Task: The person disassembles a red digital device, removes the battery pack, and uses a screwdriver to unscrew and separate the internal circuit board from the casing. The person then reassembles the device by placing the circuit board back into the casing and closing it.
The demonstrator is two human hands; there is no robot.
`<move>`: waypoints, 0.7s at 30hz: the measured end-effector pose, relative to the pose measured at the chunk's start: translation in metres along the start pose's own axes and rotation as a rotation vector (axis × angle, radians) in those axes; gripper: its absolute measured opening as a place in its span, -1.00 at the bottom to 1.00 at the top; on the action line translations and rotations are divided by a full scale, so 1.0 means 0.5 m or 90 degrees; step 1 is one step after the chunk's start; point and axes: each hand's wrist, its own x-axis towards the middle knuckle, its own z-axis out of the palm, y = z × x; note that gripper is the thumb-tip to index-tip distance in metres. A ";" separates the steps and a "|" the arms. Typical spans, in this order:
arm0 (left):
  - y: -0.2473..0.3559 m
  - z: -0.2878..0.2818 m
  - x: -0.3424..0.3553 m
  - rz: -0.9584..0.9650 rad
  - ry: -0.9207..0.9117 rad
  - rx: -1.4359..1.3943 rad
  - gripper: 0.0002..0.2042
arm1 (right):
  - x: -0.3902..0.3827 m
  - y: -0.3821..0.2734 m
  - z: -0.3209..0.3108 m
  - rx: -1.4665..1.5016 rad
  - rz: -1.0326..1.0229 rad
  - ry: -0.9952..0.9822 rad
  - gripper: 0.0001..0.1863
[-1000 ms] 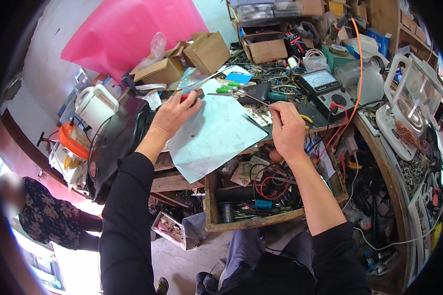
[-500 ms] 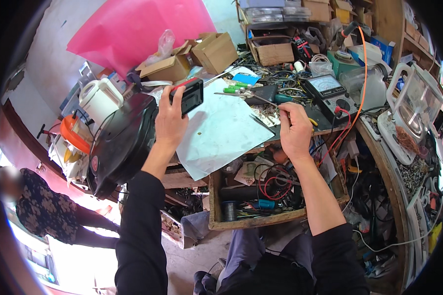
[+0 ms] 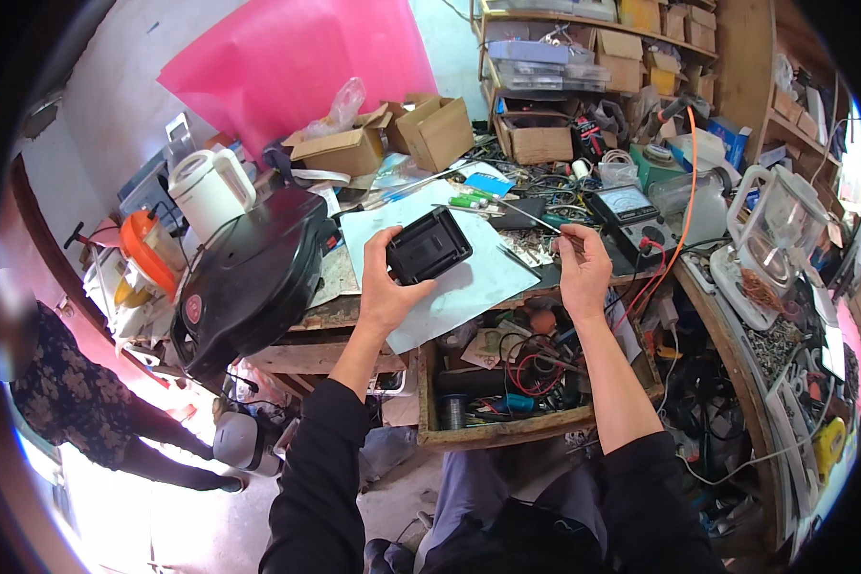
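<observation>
My left hand [image 3: 390,295] grips a black plastic housing [image 3: 440,244] by its near left corner, fingers behind and thumb in front. Its hollow, ribbed side faces up toward me, above a pale sheet [image 3: 421,325] on the bench. To the right, my right hand [image 3: 585,268] pinches a thin metal rod [image 3: 528,215] that points up and left; its grip end is hidden in the fingers. Dark tweezers [image 3: 520,260] lie at the sheet's right edge. Green batteries [image 3: 469,201] and a blue card [image 3: 489,185] rest beyond the housing.
An analog multimeter [image 3: 631,215] with red leads stands right of my right hand. Below the bench edge an open wooden drawer [image 3: 507,438] holds wires and solder. A large black appliance lid [image 3: 249,273] stands left. Cardboard boxes [image 3: 434,134] sit behind. A person [image 3: 86,392] stands at far left.
My left hand has brought the housing down and right over the sheet, turning its hollow side toward me. My right hand still holds the rod. The view has shifted slightly.
</observation>
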 end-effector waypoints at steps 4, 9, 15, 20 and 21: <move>-0.013 -0.012 0.009 -0.038 -0.060 -0.043 -0.06 | 0.018 -0.020 -0.005 0.181 0.051 0.043 -0.73; -0.022 -0.017 0.014 -0.092 -0.099 -0.086 -0.05 | -0.003 -0.137 -0.014 0.165 -0.039 0.064 -0.70; -0.022 -0.017 0.012 -0.051 -0.096 -0.043 -0.03 | -0.025 -0.238 -0.022 0.032 -0.281 0.034 -0.70; -0.032 -0.017 0.015 -0.026 -0.102 -0.010 0.00 | -0.026 -0.252 -0.009 -0.015 -0.334 -0.004 -0.68; -0.033 -0.019 0.017 -0.028 -0.103 -0.014 0.00 | -0.026 -0.249 -0.005 -0.022 -0.339 -0.007 -0.68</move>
